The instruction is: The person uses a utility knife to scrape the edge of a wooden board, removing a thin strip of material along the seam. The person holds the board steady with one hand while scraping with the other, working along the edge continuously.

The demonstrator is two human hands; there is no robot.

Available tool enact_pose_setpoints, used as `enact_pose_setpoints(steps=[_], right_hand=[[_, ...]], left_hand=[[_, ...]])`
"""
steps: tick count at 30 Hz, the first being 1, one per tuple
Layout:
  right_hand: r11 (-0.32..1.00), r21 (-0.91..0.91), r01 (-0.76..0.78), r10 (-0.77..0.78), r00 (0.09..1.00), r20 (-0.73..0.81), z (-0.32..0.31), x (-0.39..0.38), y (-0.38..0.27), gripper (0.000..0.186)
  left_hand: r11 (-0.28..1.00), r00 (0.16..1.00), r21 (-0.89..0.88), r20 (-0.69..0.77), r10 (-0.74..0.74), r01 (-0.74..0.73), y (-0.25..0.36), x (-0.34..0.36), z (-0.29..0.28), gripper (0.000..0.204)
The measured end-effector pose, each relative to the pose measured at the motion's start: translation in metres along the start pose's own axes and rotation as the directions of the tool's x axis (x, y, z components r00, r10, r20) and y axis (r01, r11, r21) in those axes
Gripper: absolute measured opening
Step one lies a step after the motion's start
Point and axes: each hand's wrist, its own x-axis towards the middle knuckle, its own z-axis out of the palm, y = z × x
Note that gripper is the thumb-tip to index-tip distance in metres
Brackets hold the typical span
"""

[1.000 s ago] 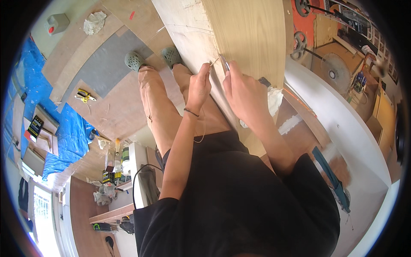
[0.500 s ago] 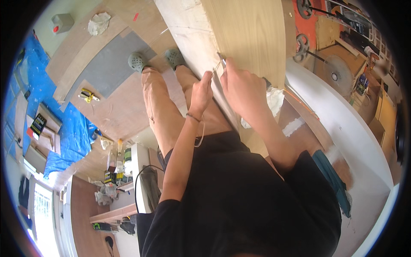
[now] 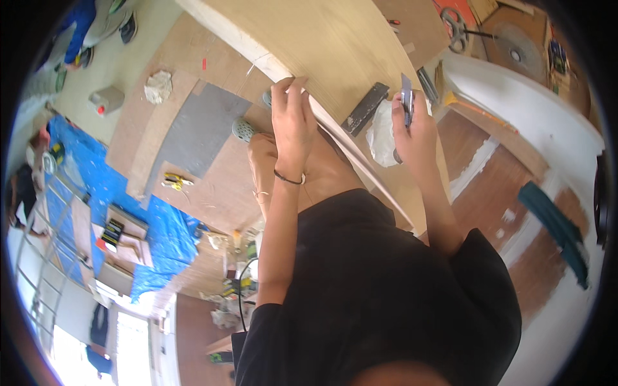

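Head view, looking down past a black shirt (image 3: pixel 386 283).

Left hand (image 3: pixel 293 119): fingers out straight, laid flat on the near edge of a large pale wooden panel (image 3: pixel 335 51); grasping nothing, only pressing. Dark band round the wrist (image 3: pixel 288 179).

Right hand (image 3: pixel 415 128): clenched round a small dark-and-silver blade tool (image 3: pixel 406 100), tip pointing up and away. Tool over the right part of the panel, just beside a crumpled white rag (image 3: pixel 381 135) lying on the wood. Dark flat block (image 3: pixel 365 108) on the panel between the two hands, nearer the right one, untouched.

Panel: running from top centre down to the right, its edge above tan trouser legs (image 3: pixel 322 174) and grey clogs (image 3: pixel 244 130).

Floor, left: grey mat (image 3: pixel 193 128), brown boards (image 3: pixel 138 122), blue tarp (image 3: pixel 161 231), yellow-handled pliers (image 3: pixel 174 181), small grey container (image 3: pixel 106 100).

Right: white ledge (image 3: pixel 534 122).
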Motion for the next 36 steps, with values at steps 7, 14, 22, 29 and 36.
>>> enact_pose_setpoints(steps=[7, 14, 22, 29, 36], right_hand=[[0.975, -0.108, -0.195, 0.180, 0.975, -0.131, 0.027, -0.027, 0.008, 0.050], [0.962, -0.044, -0.270, 0.224, 0.870, -0.438, 0.057, -0.035, 0.017, 0.076], [0.970, -0.029, -0.241, 0.217, 0.914, -0.343, 0.060, -0.031, 0.054, 0.051], [0.993, 0.089, 0.073, -0.048, 0.966, -0.255, 0.080, 0.025, 0.020, 0.039], [0.935, 0.108, 0.337, -0.327, 0.940, -0.097, 0.093, 0.101, -0.035, 0.045]], left_hand=[[0.949, 0.986, -0.272, -0.007, -0.167, 0.159, -0.017, 0.008, 0.004, 0.011], [0.995, 0.993, 0.060, 0.095, 0.073, -0.079, -0.011, 0.012, -0.021, 0.015], [0.930, 0.790, 0.287, 0.612, 0.007, -0.231, 0.049, -0.001, 0.022, 0.033], [0.895, 0.985, 0.426, 0.160, 0.068, -0.131, 0.042, 0.105, 0.006, 0.027], [0.856, 0.997, 0.512, 0.003, 0.080, -0.070, 0.001, 0.198, -0.002, 0.035]])
